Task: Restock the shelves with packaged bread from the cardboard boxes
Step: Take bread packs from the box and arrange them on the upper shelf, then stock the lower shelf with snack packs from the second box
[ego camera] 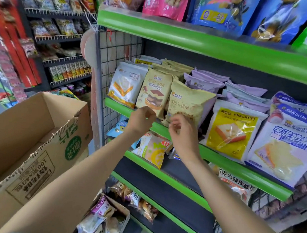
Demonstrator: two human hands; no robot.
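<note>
My left hand is at the front edge of the middle green shelf, its curled fingertips pinching the lower corner of a tan mousse bread pack. My right hand hovers just right of it with loosely curled, blurred fingers. It covers the bottom of a tan walnut bread pack that leans right against purple packs. An open cardboard box sits at my left. Below my arms a smaller cardboard box holds several bread packs.
On the same shelf stand a white toast pack, a yellow Molafei pack and a blue-white pack. The shelf below holds an orange-yellow pack and bare black space. A wire grid panel closes the shelf's left end. Snack racks fill the far left.
</note>
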